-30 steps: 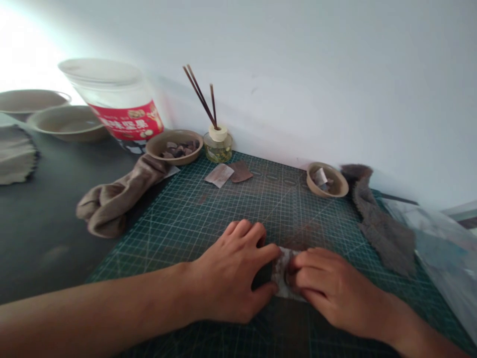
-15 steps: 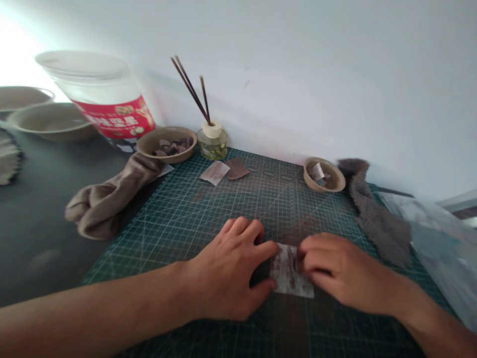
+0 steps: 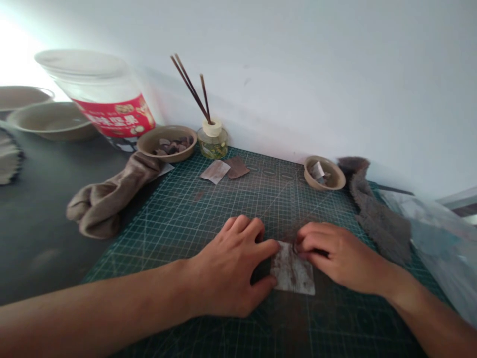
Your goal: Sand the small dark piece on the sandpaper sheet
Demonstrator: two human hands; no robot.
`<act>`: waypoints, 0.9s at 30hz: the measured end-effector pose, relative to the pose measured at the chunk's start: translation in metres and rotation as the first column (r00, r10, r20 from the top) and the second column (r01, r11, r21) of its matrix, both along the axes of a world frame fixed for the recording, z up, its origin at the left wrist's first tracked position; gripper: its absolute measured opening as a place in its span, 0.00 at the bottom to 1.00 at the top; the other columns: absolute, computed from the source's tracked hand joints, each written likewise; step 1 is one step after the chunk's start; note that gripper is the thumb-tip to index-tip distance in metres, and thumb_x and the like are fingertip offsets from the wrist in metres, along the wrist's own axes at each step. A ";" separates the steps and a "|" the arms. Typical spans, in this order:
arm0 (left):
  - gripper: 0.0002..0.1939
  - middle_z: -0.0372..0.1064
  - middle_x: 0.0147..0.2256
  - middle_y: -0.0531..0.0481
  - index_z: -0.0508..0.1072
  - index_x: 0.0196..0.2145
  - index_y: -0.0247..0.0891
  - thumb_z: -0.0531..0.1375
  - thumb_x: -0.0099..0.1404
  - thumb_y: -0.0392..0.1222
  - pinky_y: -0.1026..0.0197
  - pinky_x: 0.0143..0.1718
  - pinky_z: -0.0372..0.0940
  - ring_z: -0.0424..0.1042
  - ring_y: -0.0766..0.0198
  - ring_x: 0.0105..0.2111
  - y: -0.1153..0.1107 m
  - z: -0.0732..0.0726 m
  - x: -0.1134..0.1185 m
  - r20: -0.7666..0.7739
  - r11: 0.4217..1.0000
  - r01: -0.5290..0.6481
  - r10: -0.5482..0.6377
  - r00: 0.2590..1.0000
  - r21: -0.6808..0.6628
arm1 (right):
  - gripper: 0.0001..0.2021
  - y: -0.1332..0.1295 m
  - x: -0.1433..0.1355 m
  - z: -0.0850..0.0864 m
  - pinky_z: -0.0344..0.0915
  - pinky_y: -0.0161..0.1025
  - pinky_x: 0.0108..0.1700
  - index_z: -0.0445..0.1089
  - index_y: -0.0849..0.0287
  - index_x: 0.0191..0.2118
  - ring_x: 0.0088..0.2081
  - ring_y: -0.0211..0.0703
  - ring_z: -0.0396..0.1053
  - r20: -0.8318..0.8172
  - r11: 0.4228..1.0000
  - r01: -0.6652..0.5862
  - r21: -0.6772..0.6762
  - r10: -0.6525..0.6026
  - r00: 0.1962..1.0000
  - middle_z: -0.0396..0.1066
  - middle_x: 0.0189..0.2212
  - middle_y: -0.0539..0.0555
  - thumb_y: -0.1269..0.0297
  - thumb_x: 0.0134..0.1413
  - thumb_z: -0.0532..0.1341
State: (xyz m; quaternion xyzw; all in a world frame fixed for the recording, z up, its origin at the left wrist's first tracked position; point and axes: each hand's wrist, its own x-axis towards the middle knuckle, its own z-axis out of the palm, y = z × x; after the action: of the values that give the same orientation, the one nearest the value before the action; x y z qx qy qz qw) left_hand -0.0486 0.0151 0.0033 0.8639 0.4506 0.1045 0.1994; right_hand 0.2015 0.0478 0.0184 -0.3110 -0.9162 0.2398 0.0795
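A small sheet (image 3: 292, 276), pale grey with brown smears like worn sandpaper, lies flat on the green cutting mat (image 3: 179, 223). My left hand (image 3: 238, 266) rests palm down, fingers apart, its forefinger and thumb pressing the sheet's left edge. At the upper right of the sheet, my right hand (image 3: 331, 251) is closed in a pinch. A small dark edge shows at its fingertips, but what it holds is mostly hidden. Behind my hands lie two more squares, one pale (image 3: 215, 171) and one brown (image 3: 237, 167).
A bowl of stone-like chips (image 3: 147, 150) and a reed diffuser (image 3: 212, 141) stand at the back. A smaller bowl (image 3: 331, 186) holds scraps. A brown cloth (image 3: 104, 204) lies left; a grey cloth (image 3: 385, 228) and plastic bag (image 3: 439, 243) lie right. A large tub (image 3: 119, 117) stands back left.
My right hand has slid a little up the sheet, away from me, uncovering more of its lower right part. My left hand stays in place.
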 end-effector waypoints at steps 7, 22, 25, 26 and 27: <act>0.16 0.59 0.43 0.47 0.71 0.46 0.47 0.61 0.62 0.51 0.42 0.48 0.58 0.58 0.51 0.44 0.001 0.000 -0.001 0.006 1.000 0.014 -0.014 1.000 -0.006 | 0.07 -0.005 -0.003 -0.001 0.61 0.39 0.46 0.70 0.57 0.36 0.42 0.41 0.70 -0.030 1.000 0.020 0.022 -0.019 0.999 0.73 0.40 0.51 0.76 0.62 0.58; 0.17 0.59 0.43 0.47 0.71 0.49 0.47 0.60 0.64 0.52 0.42 0.48 0.59 0.58 0.51 0.44 0.001 0.000 -0.002 -0.011 0.999 0.049 -0.049 0.999 0.001 | 0.06 -0.006 -0.002 -0.005 0.63 0.40 0.44 0.70 0.56 0.36 0.40 0.42 0.70 0.002 0.997 -0.021 0.080 0.021 1.000 0.73 0.39 0.50 0.74 0.63 0.59; 0.18 0.59 0.43 0.47 0.71 0.50 0.49 0.60 0.64 0.53 0.42 0.49 0.59 0.58 0.50 0.45 0.000 0.001 -0.003 -0.016 0.999 0.047 -0.046 0.999 0.016 | 0.07 -0.004 -0.002 -0.006 0.64 0.41 0.46 0.70 0.56 0.36 0.42 0.43 0.70 -0.017 0.987 0.126 0.097 -0.125 0.992 0.73 0.41 0.52 0.73 0.64 0.58; 0.19 0.60 0.44 0.47 0.70 0.51 0.50 0.60 0.64 0.53 0.42 0.49 0.59 0.58 0.50 0.45 0.000 0.001 -0.002 -0.016 0.999 0.044 -0.044 0.999 0.020 | 0.07 -0.003 -0.001 -0.005 0.65 0.41 0.44 0.69 0.56 0.35 0.41 0.42 0.71 0.015 0.991 0.110 0.074 -0.111 0.994 0.73 0.40 0.51 0.73 0.64 0.58; 0.19 0.60 0.44 0.47 0.70 0.52 0.50 0.60 0.65 0.53 0.42 0.49 0.59 0.58 0.50 0.45 0.000 0.001 -0.002 -0.014 0.999 0.044 -0.043 0.999 0.021 | 0.08 -0.003 0.000 -0.004 0.65 0.40 0.43 0.69 0.56 0.34 0.39 0.41 0.70 0.049 0.997 0.065 0.051 -0.067 0.997 0.73 0.38 0.50 0.73 0.64 0.58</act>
State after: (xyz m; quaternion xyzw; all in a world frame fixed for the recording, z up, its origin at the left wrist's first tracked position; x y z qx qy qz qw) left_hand -0.0509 0.0147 0.0039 0.8763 0.4320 0.0989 0.1890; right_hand 0.2013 0.0450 0.0145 -0.3451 -0.9128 0.2065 0.0718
